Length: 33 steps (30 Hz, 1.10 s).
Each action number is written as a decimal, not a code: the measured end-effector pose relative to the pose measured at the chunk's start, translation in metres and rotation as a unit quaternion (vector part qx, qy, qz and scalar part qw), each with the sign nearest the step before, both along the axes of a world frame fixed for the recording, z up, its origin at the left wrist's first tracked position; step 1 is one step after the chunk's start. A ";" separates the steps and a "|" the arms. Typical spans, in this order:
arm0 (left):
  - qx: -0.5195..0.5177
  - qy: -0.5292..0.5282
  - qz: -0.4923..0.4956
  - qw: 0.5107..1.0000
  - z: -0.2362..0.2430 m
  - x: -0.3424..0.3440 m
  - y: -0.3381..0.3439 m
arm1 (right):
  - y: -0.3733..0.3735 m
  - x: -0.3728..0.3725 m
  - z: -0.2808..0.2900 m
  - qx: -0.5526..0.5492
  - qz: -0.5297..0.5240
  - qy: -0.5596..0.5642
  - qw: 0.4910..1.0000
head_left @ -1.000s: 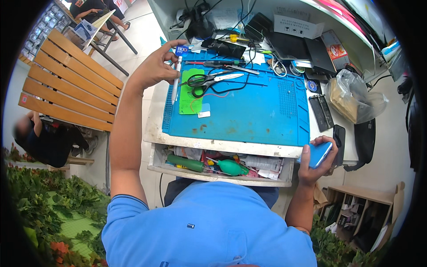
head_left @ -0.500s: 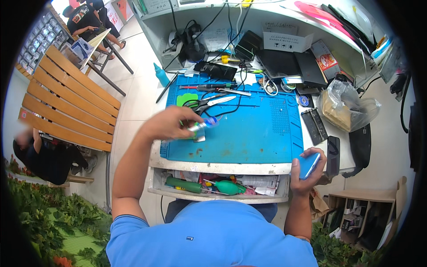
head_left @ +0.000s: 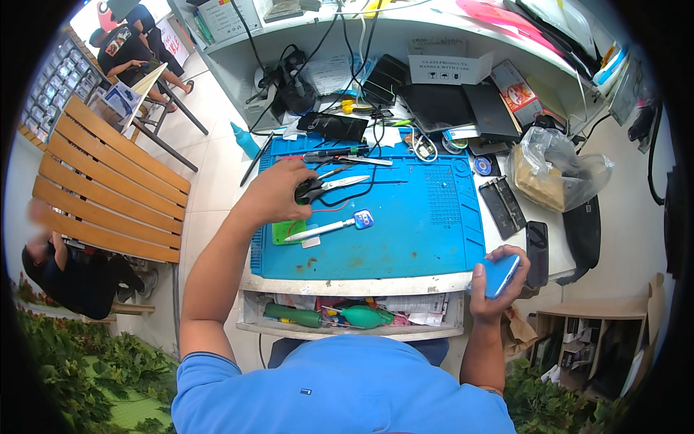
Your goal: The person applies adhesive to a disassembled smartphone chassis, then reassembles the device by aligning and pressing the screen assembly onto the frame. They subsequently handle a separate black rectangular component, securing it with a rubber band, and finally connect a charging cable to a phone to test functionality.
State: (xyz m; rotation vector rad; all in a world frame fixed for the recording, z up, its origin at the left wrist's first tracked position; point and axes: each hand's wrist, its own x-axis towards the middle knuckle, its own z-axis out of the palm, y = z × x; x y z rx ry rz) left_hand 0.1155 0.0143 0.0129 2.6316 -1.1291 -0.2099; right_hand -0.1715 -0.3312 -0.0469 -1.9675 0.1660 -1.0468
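Note:
My left hand [head_left: 280, 189] is over the left part of the blue work mat [head_left: 390, 257], fingers curled round the black handles of the scissors [head_left: 336, 185]. The blades still lie on the mat, pointing right. Below this hand rests a white pen-like stick with a blue square end [head_left: 318, 231], lying across a green piece [head_left: 287, 233] and a small pale piece [head_left: 311, 242]. Off the mat's front right corner, my right hand [head_left: 497, 293] holds a blue phone [head_left: 499, 276], tilted, fingers around its edges.
An open drawer [head_left: 347, 334] with green-handled tools juts out before me. Behind the mat are a dark phone [head_left: 332, 126], cables and boxes. At right lie a black phone frame [head_left: 502, 207], a dark case [head_left: 536, 253] and a plastic bag [head_left: 557, 170]. A blue bottle [head_left: 244, 141] stands left.
My left hand has put the white stick down on the mat and moved back to the scissors' handles. My right hand keeps hold of the phone. The view has shifted slightly.

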 end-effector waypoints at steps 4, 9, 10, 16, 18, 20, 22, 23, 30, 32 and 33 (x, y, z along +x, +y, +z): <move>-0.032 -0.076 0.003 0.997 -0.013 0.012 -0.002 | 0.004 0.004 0.001 0.000 0.005 -0.009 1.000; -0.182 -0.073 0.032 0.980 -0.010 0.037 -0.013 | 0.003 0.003 0.003 -0.002 0.005 -0.010 1.000; -0.239 -0.026 0.121 0.963 -0.001 0.041 -0.021 | 0.003 0.002 0.002 -0.002 0.001 -0.008 1.000; -0.550 -0.172 0.292 0.763 -0.033 0.174 -0.016 | 0.001 0.003 0.002 0.009 0.011 -0.001 1.000; -0.439 -0.117 0.333 0.826 -0.015 0.203 -0.021 | 0.002 0.002 0.001 0.008 0.012 0.003 1.000; -0.325 -0.101 0.347 0.874 0.004 0.212 -0.037 | 0.002 0.000 0.003 0.002 0.007 0.004 1.000; -0.188 -0.128 0.340 0.913 0.026 0.213 -0.054 | 0.003 -0.004 0.008 -0.011 -0.002 0.008 1.000; -0.073 -0.112 0.378 0.916 0.035 0.222 -0.057 | 0.003 -0.003 0.008 -0.011 0.000 0.001 1.000; -0.027 -0.253 0.258 0.932 0.012 0.267 -0.071 | 0.000 -0.012 0.010 -0.030 -0.027 0.022 0.999; -0.027 -0.275 0.221 0.935 0.011 0.275 -0.075 | -0.001 -0.013 0.009 -0.026 -0.020 0.036 0.999; -0.030 -0.284 0.200 0.937 0.008 0.277 -0.077 | -0.001 -0.013 0.010 -0.031 -0.020 0.042 0.998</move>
